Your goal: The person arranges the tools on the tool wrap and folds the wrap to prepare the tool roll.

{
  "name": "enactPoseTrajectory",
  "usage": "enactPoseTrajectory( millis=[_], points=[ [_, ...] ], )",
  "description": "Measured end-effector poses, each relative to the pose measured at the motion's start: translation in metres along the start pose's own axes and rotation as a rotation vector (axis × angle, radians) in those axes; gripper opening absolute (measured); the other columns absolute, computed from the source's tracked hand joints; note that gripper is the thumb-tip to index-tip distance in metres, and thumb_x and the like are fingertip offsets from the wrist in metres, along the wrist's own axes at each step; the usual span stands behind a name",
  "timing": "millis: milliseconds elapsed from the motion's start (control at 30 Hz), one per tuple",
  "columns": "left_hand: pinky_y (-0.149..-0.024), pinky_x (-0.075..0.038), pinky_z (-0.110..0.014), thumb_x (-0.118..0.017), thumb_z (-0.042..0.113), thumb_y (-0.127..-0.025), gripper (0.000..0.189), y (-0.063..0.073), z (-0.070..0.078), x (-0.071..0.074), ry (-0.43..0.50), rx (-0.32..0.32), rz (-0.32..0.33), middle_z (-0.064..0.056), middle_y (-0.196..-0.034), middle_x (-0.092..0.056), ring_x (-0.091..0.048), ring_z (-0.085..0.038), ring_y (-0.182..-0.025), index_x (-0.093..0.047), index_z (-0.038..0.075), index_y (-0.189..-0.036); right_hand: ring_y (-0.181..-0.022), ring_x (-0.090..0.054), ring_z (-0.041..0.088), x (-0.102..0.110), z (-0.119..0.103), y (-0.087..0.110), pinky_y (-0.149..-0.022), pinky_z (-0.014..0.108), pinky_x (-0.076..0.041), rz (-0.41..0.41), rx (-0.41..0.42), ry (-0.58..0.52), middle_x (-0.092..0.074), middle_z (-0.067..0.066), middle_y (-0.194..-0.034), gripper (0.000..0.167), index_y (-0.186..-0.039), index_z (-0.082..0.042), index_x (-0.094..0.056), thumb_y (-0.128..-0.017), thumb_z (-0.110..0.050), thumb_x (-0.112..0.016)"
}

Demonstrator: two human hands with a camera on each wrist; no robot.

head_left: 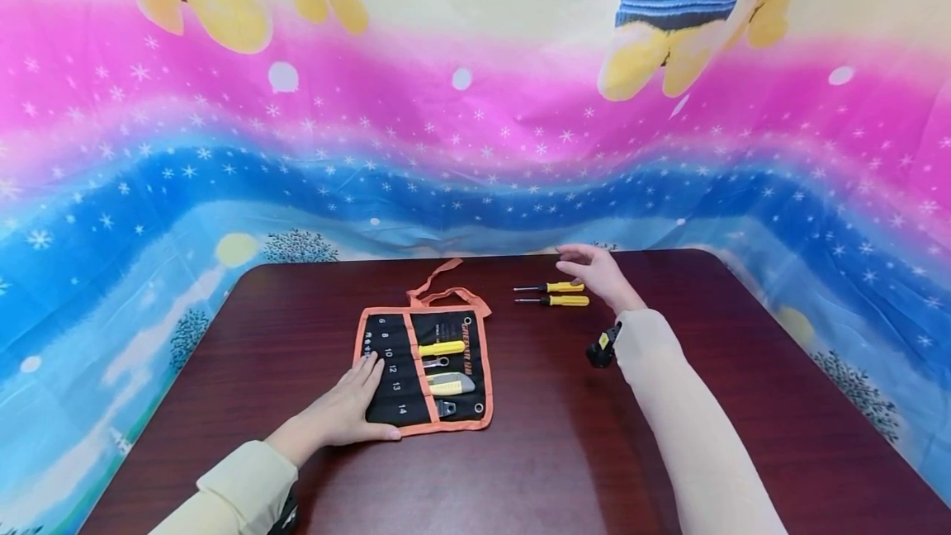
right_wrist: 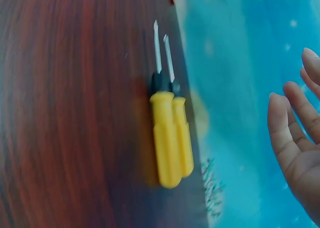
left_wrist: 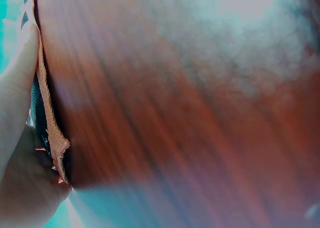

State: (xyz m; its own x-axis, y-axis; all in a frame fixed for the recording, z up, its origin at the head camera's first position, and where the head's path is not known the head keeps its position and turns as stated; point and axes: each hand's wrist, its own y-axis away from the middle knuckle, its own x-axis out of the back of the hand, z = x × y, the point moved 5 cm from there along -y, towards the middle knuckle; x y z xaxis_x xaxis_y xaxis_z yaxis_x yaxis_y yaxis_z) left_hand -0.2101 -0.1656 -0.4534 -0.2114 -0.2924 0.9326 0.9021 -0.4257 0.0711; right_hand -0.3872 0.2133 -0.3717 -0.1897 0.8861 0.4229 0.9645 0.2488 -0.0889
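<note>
A black tool pouch (head_left: 390,403) with orange trim lies unrolled on the table, size numbers printed on its pocket flap. Its pockets hold a yellow-handled tool (head_left: 442,348), a wrench (head_left: 440,362), a utility knife (head_left: 451,385) and a dark metal tool (head_left: 446,409) of unclear kind. My left hand (head_left: 343,403) rests flat on the pouch's left side, thumb along its lower edge. Two screwdrivers (head_left: 568,300) with yellow handles lie side by side right of the pouch, tips to the left. Above their handles hovers my right hand (head_left: 598,272), fingers loosely bent and holding nothing; the right wrist view shows a gap between hand and screwdrivers (right_wrist: 166,138).
Orange tie straps (head_left: 446,295) trail from the pouch's top edge. The dark red-brown table (head_left: 550,469) ends at a patterned cloth backdrop (head_left: 475,172) behind and at the sides. A black wrist camera (head_left: 602,347) sits beneath my right wrist.
</note>
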Motion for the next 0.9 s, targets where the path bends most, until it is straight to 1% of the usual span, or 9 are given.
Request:
enactPoseTrajectory(
  millis=[100,200,333,400,533,667,800,900],
  points=[
    [-0.106,-0.019,-0.047,-0.060,0.071,-0.069,0.113,0.000,-0.001,-0.001,-0.010,0.005,-0.001,-0.025,-0.147,-0.015,-0.014,-0.035,-0.136,-0.024,-0.008,-0.141,-0.102,-0.054,0.032,0.005,0.010,0.002,-0.086,0.054,-0.042,0.012,-0.015,-0.019,-0.052,0.018,-0.122,0.045,-0.129,-0.006,-0.052,-0.089,-0.024,-0.062],
    [-0.106,-0.019,-0.047,-0.060,0.071,-0.069,0.114,0.000,-0.002,-0.001,-0.004,0.004,-0.002,-0.025,-0.148,-0.015,-0.014,-0.035,-0.136,-0.024,-0.008,-0.141,-0.108,-0.050,0.035,0.008,0.020,0.003,-0.087,0.054,-0.042,0.020,-0.058,-0.038,-0.051,0.018,-0.123,0.044,-0.128,-0.006,-0.052,-0.089,-0.022,-0.062],
    [-0.106,-0.019,-0.047,-0.060,0.072,-0.068,0.114,0.000,-0.002,-0.002,0.003,0.011,-0.009,-0.025,-0.148,-0.014,-0.013,-0.035,-0.136,-0.023,-0.008,-0.142,-0.109,-0.049,0.039,0.010,0.034,0.004,-0.087,0.051,-0.043,0.018,-0.090,-0.021,-0.051,0.019,-0.123,0.042,-0.128,-0.004,-0.052,-0.090,-0.019,-0.062],
    [-0.106,-0.019,-0.047,-0.059,0.072,-0.068,0.114,-0.001,-0.002,-0.002,0.004,0.015,-0.011,-0.024,-0.148,-0.014,-0.013,-0.035,-0.136,-0.023,-0.008,-0.142,-0.108,-0.049,0.040,0.010,0.039,0.005,-0.086,0.050,-0.044,0.014,-0.089,0.003,-0.051,0.022,-0.123,0.042,-0.128,-0.002,-0.051,-0.090,-0.017,-0.061],
    [-0.106,-0.019,-0.047,-0.059,0.073,-0.068,0.115,-0.001,-0.002,-0.002,-0.001,0.019,-0.010,-0.024,-0.148,-0.014,-0.013,-0.034,-0.136,-0.023,-0.007,-0.142,-0.106,-0.051,0.038,0.010,0.047,0.007,-0.085,0.049,-0.045,0.003,-0.102,0.049,-0.047,0.023,-0.128,0.042,-0.129,0.001,-0.049,-0.091,-0.015,-0.059],
    [-0.106,-0.019,-0.047,-0.059,0.073,-0.068,0.115,-0.001,-0.002,-0.002,-0.001,0.016,-0.006,-0.024,-0.148,-0.015,-0.013,-0.034,-0.136,-0.023,-0.008,-0.142,-0.104,-0.051,0.034,0.009,0.055,0.008,-0.084,0.046,-0.046,0.006,-0.135,0.095,-0.044,0.020,-0.132,0.043,-0.130,0.000,-0.050,-0.091,-0.015,-0.060],
    [-0.106,-0.019,-0.047,-0.060,0.072,-0.068,0.115,-0.001,-0.002,-0.002,0.001,0.014,-0.006,-0.025,-0.148,-0.015,-0.014,-0.034,-0.136,-0.023,-0.008,-0.142,-0.104,-0.050,0.032,0.007,0.062,0.007,-0.084,0.042,-0.047,0.006,-0.162,0.124,-0.046,0.019,-0.129,0.042,-0.129,-0.002,-0.052,-0.089,-0.013,-0.061],
    [-0.106,-0.019,-0.047,-0.059,0.072,-0.068,0.115,0.000,-0.002,-0.002,-0.006,0.015,-0.007,-0.025,-0.148,-0.015,-0.014,-0.034,-0.136,-0.023,-0.008,-0.142,-0.106,-0.050,0.032,0.004,0.066,0.006,-0.084,0.041,-0.048,-0.001,-0.168,0.151,-0.047,0.020,-0.128,0.041,-0.128,-0.003,-0.053,-0.089,-0.010,-0.062]
  ],
)
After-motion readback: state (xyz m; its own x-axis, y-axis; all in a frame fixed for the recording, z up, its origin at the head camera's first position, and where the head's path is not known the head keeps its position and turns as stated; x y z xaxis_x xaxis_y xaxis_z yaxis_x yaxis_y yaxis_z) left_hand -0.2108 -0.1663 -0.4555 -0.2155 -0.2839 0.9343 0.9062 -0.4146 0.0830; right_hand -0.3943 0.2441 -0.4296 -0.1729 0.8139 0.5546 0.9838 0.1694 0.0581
